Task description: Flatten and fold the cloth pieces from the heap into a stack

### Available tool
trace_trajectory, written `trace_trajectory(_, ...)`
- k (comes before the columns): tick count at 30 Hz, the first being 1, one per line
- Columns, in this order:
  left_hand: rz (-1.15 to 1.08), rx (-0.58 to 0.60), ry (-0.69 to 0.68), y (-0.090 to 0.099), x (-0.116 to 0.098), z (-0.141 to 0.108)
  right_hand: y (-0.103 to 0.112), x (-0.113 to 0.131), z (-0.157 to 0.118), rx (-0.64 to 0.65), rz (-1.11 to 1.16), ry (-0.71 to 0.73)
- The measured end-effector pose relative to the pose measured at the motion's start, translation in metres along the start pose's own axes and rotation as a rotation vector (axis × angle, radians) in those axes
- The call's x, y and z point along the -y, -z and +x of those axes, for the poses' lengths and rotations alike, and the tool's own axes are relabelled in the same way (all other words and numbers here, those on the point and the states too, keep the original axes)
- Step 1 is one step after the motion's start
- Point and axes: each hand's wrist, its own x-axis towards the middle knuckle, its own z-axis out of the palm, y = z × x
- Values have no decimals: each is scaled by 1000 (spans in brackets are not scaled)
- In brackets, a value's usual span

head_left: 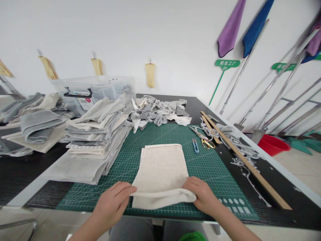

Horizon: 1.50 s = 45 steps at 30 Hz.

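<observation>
Hands (112, 202) (200, 194) pinch cloth (162, 169); sign (227, 63) (green) reads “阳光工厂 01”.

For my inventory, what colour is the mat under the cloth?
The mat is dark green with a pale grid, seen best in the head view.

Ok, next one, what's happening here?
A person's left hand and right hand hold a cream cloth at either end of a fold near its closest edge. It lies on a green cutting mat. A stack of folded cloths stands to the left; blue thread snips and gold-handled scissors lie to the right.
</observation>
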Motion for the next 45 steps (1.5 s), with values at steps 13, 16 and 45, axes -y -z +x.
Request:
trace_trajectory(13,-166,230,100,-5,-23,7,10,27,-9,84,276,-24)
trace_trajectory(16,-187,370,109,-3,-23,3,3,25,-9,37,392,-75)
trace_trajectory(45,-478,86,684,-35,27,74,27,-17,63,-316,332,-553)
